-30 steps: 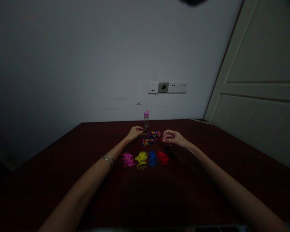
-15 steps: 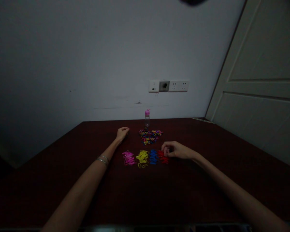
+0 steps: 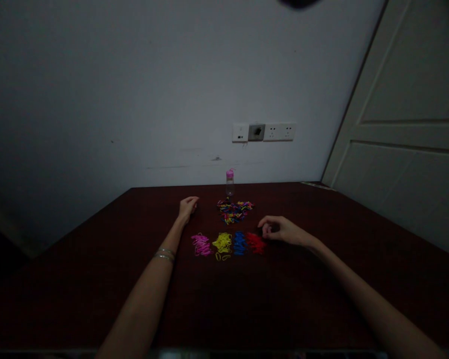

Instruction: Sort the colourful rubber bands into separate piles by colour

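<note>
Four-colour rows of small elastic bands lie on the dark red table: a pink pile (image 3: 201, 245), a yellow pile (image 3: 223, 242), a blue pile (image 3: 240, 243) and a red pile (image 3: 255, 243). Just right of the red pile, my right hand (image 3: 280, 230) hovers low with thumb and forefinger apart and the other fingers curled in; I see nothing held. My left hand (image 3: 187, 206) rests on the table, fingers curled together, left of a mixed heap of elastic bands (image 3: 234, 211). Its palm is hidden.
A clear bottle with a pink cap (image 3: 230, 184) stands behind the mixed heap, near the wall (image 3: 164, 99). Sockets and switches (image 3: 264, 132) are set in the wall. A pale panelled door (image 3: 407, 124) is at the right. The table (image 3: 224, 309) reaches toward me.
My right hand has drawn off the red pile to the right, uncovering more of it. My left hand stays by the mixed heap. The view has shifted slightly.
</note>
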The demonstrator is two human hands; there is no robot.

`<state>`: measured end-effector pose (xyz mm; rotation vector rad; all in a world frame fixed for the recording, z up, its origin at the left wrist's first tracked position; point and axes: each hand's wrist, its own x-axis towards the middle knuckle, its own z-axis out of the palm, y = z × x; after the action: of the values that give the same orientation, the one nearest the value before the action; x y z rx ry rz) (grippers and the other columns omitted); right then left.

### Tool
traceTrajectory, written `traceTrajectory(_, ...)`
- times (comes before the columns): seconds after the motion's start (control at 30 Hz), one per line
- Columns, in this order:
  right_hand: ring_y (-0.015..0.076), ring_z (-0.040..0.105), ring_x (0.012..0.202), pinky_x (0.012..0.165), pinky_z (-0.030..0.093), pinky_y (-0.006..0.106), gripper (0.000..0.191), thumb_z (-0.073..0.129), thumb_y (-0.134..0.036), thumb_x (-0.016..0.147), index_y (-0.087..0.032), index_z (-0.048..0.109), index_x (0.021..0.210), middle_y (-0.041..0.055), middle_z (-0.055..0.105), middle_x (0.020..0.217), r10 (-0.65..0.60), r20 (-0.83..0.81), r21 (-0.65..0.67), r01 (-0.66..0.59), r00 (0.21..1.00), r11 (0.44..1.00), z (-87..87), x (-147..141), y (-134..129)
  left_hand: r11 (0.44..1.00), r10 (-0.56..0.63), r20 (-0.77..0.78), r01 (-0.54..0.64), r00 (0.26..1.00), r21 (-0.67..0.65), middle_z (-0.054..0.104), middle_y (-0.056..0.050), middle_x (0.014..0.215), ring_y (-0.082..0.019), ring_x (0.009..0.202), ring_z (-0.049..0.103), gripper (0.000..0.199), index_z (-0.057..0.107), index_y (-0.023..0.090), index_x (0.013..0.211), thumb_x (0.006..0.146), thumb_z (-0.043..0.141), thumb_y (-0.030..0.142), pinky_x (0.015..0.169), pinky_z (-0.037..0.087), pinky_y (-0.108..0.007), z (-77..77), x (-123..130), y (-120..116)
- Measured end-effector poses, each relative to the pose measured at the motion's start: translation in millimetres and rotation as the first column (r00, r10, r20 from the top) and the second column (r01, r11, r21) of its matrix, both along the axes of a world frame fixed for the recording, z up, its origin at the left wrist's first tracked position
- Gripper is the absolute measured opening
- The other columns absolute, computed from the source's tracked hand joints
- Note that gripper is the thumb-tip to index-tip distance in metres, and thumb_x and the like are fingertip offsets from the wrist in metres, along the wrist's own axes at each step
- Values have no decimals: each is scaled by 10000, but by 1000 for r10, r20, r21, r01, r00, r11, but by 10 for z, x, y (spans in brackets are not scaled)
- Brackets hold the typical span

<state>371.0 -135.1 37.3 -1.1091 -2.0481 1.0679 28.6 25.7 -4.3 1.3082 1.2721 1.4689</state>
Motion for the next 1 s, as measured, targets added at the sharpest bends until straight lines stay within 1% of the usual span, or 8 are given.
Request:
traceTrajectory(0.2,121,534,660,639,424,262,236,581,-249,683,-149,555,895,13,579,718,-171,-22,77,172,985,982,-122,206,129,996,-76,-51,74,996,-40,419,65,437,-19,320,256,386,622,89,813,582,627,398,354,142,-177,24,13,-52)
traceTrajectory(0.33,114,524,640,615,419,250,220,565,-242,683,-147,561,881,6,571,710,-211,-2,93,211,977,973,-216,285,209,978,-204,-158,193,966,-79,443,54,454,-23,331,267,366,625,91,864,617,616,361,360,153,-180,184,143,-116)
traceTrajectory(0.43,116,529,649,615,422,247,223,558,-235,682,-143,565,885,10,574,718,-210,9,94,209,978,973,-252,323,237,935,-355,-321,342,878,-96,494,30,488,-37,374,326,344,645,97,859,628,625,352,385,214,-182,383,297,-178)
traceTrajectory(0.53,117,527,657,614,419,243,216,553,-232,681,-143,575,877,13,573,723,-227,26,109,223,973,969,-250,350,239,850,-501,-504,511,703,-132,576,-8,586,-72,482,437,308,668,101,832,615,643,319,460,311,-194,530,468,-236)
traceTrajectory(0.63,117,521,652,610,414,242,209,550,-230,679,-142,586,866,13,571,716,-251,41,137,244,967,960,-228,362,224,784,-560,-628,591,541,-190,593,-13,610,-91,527,465,310,679,100,855,619,639,297,504,333,-208,549,606,-274)
traceTrajectory(0.7,119,522,651,612,415,245,209,550,-233,676,-144,594,860,15,573,715,-253,54,145,243,966,959,-212,361,213,769,-561,-677,602,475,-215,584,-7,591,-92,523,459,319,682,99,870,622,639,295,510,326,-212,516,662,-291)
traceTrajectory(0.8,123,525,651,617,418,250,205,548,-246,676,-144,602,846,18,577,710,-260,76,141,248,962,958,-198,359,205,764,-562,-705,598,433,-242,569,0,566,-91,509,445,355,678,96,917,636,635,310,512,317,-217,471,700,-314)
traceTrajectory(1.0,123,525,654,608,413,244,220,547,-261,679,-135,607,849,22,585,719,-259,77,126,248,963,960,-205,393,223,751,-579,-683,619,446,-232,564,8,573,-94,516,452,354,674,106,925,657,615,330,512,322,-213,436,736,-348)
